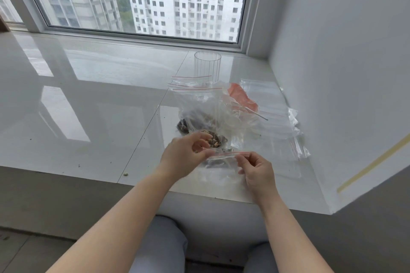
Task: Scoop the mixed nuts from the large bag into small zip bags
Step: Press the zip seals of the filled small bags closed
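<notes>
A small clear zip bag with a red zip line lies at the front of the white sill. My left hand pinches the left end of its top edge. My right hand pinches the right end. Just behind my hands sits the large clear bag, crumpled, with dark mixed nuts showing through its lower part. Several more small zip bags with red lines lie against the back of the large bag.
A clear ribbed plastic cup stands behind the bags. An orange item in plastic and flat clear zip bags lie to the right by the white wall. Crumbs dot the glossy sill. The window is behind.
</notes>
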